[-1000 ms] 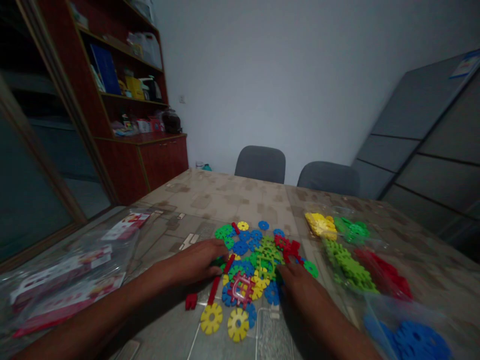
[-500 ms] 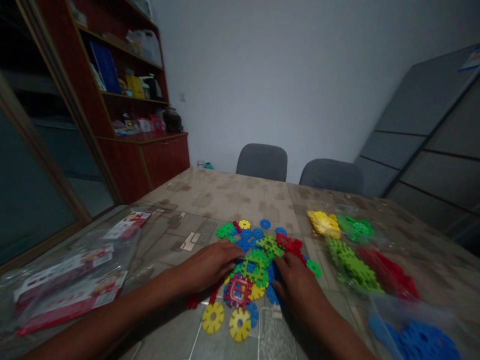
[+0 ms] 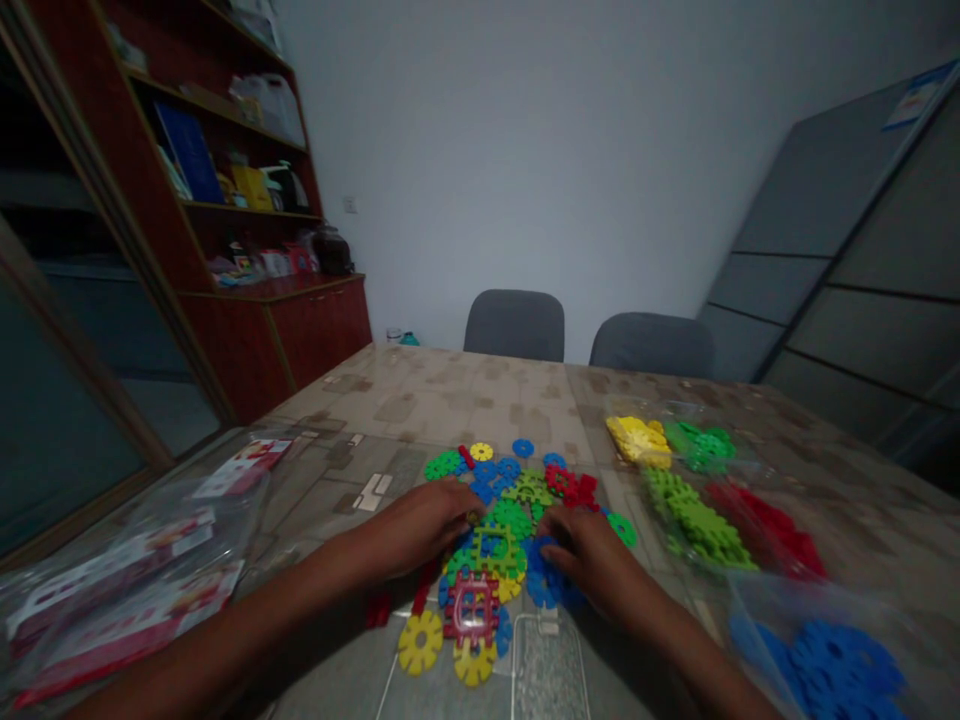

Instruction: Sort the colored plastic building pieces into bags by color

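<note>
A heap of flat plastic interlocking pieces (image 3: 504, 508) in blue, green, yellow and red lies on the patterned table (image 3: 450, 395) in front of me. My left hand (image 3: 420, 522) rests palm down on the heap's left edge, fingers curled over pieces. My right hand (image 3: 592, 553) lies on the heap's right side, fingertips on blue and green pieces. A red square frame piece (image 3: 472, 608) and two yellow gear discs (image 3: 420, 642) lie nearest me. Whether either hand grips a piece is hidden.
Clear bags of sorted pieces lie to the right: yellow (image 3: 636, 440), green (image 3: 694, 520), red (image 3: 772, 535), blue (image 3: 832, 665). Plastic bags with printed sheets (image 3: 142, 560) lie at the left. Two grey chairs (image 3: 514, 324) stand behind the table, a wooden shelf unit (image 3: 225, 210) at the left.
Both hands have slid forward and inward over the heap, pushing pieces together. The red frame and green pieces have shifted toward me.
</note>
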Action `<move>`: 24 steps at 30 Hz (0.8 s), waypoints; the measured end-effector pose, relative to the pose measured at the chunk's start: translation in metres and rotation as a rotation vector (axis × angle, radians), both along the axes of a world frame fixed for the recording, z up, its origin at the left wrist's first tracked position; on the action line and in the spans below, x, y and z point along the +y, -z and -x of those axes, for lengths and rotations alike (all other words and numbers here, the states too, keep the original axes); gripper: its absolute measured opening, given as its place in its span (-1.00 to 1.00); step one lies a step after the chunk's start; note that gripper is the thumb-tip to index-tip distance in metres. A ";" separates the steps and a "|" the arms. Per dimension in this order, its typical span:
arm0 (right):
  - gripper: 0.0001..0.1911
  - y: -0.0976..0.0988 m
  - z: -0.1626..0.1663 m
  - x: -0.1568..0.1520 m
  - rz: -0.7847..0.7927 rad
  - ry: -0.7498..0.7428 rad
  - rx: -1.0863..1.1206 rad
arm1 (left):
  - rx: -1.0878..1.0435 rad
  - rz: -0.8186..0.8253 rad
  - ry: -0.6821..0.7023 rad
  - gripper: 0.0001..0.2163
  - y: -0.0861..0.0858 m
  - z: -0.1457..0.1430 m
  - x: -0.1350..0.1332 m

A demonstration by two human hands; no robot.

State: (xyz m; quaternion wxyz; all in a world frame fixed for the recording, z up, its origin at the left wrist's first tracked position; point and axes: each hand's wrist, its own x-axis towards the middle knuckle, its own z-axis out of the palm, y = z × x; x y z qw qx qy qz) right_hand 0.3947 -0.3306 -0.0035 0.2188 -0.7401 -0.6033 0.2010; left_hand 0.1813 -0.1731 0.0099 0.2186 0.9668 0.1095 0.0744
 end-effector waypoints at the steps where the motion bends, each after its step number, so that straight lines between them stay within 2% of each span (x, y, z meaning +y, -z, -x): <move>1: -0.89 -0.002 -0.003 0.001 -0.005 0.001 0.003 | 0.013 -0.007 0.004 -0.81 -0.002 -0.004 0.001; 7: -0.90 -0.018 -0.030 -0.002 -0.020 0.002 -0.020 | 0.055 -0.046 0.048 -0.82 -0.009 -0.033 0.005; 12: -0.84 -0.027 -0.030 -0.011 0.089 -0.100 -0.031 | 0.083 -0.076 0.054 -0.77 -0.003 -0.051 -0.004; 16: -0.72 -0.029 -0.013 -0.019 0.194 -0.171 -0.056 | 0.125 -0.076 0.033 -0.77 0.004 -0.053 -0.005; 19: -0.68 -0.029 -0.006 -0.021 0.241 -0.152 -0.120 | 0.140 -0.060 0.018 -0.74 0.006 -0.051 -0.003; 24: -0.55 -0.028 -0.006 -0.021 0.294 -0.131 -0.208 | 0.149 -0.029 -0.006 -0.80 0.003 -0.043 0.002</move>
